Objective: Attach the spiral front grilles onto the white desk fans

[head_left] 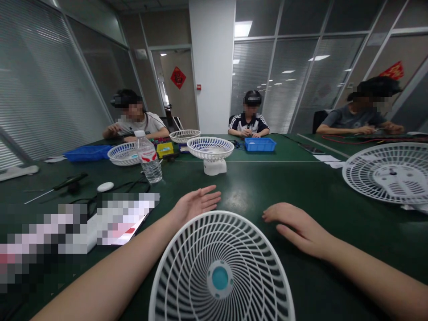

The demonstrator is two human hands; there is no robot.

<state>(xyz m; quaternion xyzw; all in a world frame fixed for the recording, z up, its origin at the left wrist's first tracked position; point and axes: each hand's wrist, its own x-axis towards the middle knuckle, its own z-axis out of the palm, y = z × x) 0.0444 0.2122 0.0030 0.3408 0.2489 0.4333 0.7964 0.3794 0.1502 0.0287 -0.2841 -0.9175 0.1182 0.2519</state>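
A white fan grille (189, 272) with a blue round centre lies right in front of me at the bottom of the view. Past its upper left rim rests my left hand (197, 204), palm partly turned up, fingers stretched and holding nothing. My right hand (297, 227) is off the grille's upper right side, thumb apart from the lightly bent fingers, nothing in it. Farther ahead on the table is a white fan base with a dish-shaped grille (210, 151) on top. A larger white grille with a motor plate (391, 174) lies at the right.
On the green table (261, 178) at left stand a water bottle (150, 158), a screwdriver (55, 187), a white oval piece (105, 187) and a blurred-out screen. Blue trays (260, 144) and more grilles (125, 154) lie farther off. Three people sit around the table.
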